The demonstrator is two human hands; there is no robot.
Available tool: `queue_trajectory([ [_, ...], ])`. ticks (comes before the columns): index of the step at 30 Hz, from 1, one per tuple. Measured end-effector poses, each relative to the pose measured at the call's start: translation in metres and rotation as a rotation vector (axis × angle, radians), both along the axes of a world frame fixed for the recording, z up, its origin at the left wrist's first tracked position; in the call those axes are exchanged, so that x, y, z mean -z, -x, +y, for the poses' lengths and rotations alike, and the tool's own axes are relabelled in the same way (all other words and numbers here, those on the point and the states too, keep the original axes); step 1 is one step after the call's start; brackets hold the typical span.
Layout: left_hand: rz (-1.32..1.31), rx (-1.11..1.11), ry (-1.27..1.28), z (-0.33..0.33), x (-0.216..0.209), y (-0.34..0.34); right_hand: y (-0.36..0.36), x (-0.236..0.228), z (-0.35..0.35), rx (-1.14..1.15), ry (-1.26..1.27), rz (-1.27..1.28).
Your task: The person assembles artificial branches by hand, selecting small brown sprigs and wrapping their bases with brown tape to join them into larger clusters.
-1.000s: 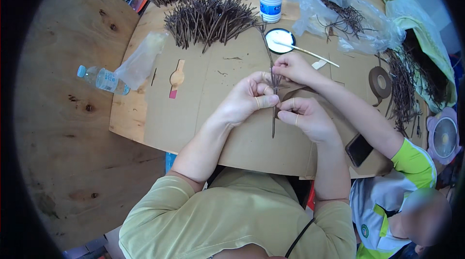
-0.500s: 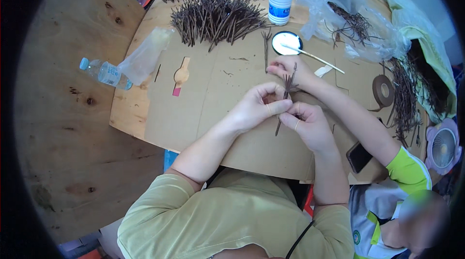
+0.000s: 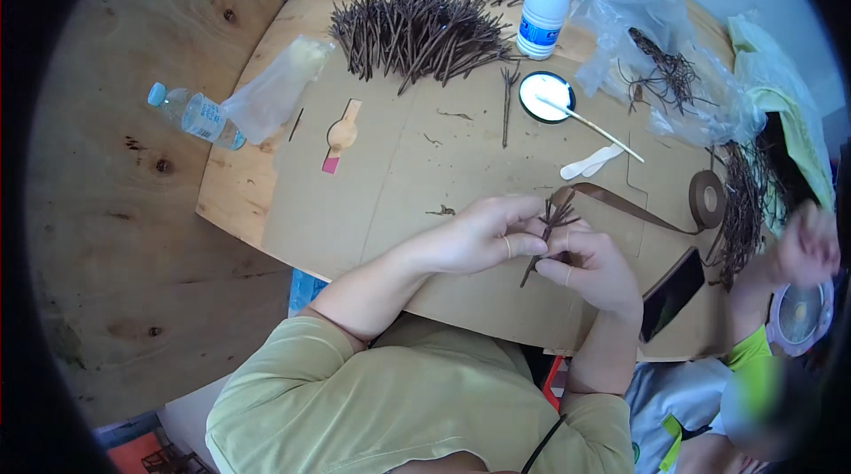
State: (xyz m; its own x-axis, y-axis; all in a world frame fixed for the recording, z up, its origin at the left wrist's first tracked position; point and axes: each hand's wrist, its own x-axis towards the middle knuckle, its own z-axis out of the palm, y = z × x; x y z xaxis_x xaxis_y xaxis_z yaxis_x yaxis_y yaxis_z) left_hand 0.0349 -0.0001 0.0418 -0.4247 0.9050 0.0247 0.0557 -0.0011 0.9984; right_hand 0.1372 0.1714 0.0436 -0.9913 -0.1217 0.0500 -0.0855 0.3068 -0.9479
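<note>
Between my two hands is a small brown branched stem [image 3: 558, 213], tilted, its prongs up and its lower end pointing down-left. My left hand [image 3: 486, 233] pinches it with thumb and fingers. Closed on the same stem from the other side is my right hand [image 3: 596, 268]; its fingertips are partly hidden. A strip of brown tape [image 3: 625, 206] runs from the tape roll [image 3: 696, 201] to the stem. Where the tape ends among my fingers is hidden. Another single stem [image 3: 506, 109] lies farther off on the cardboard [image 3: 381, 172].
Large stem piles [image 3: 417, 35] stand at the back, beside a white bottle [image 3: 542, 13]. A dish of white paste [image 3: 541, 88] holds a stick. A phone [image 3: 672, 295] and loose twigs [image 3: 743, 199] lie right. A co-worker's hand [image 3: 808, 245] is at far right. A water bottle [image 3: 197, 117] lies left.
The tape strip now stretches from the roll to my hands. My hands have shifted slightly right and down with the stem. The co-worker's hand has withdrawn from the cardboard to the far right.
</note>
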Motion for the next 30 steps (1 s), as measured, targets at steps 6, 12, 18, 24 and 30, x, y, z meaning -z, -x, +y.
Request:
queue_trajectory([
  [6,-0.490,-0.049,-0.259,0.009,0.016,0.003,0.002,0.006,-0.005,0.072,0.384,-0.240],
  [12,-0.442,-0.274,-0.177,0.022,0.029,-0.012,0.003,0.015,-0.001,0.220,0.299,-0.211],
  [18,-0.189,-0.332,0.031,0.023,0.036,-0.021,0.004,0.005,0.002,0.186,-0.158,-0.195],
  [24,0.255,-0.539,0.048,0.022,0.025,-0.020,-0.001,0.003,-0.002,0.366,-0.111,-0.259],
  [30,0.012,-0.667,0.083,0.017,0.040,0.006,0.004,-0.013,0.005,0.378,-0.314,0.086],
])
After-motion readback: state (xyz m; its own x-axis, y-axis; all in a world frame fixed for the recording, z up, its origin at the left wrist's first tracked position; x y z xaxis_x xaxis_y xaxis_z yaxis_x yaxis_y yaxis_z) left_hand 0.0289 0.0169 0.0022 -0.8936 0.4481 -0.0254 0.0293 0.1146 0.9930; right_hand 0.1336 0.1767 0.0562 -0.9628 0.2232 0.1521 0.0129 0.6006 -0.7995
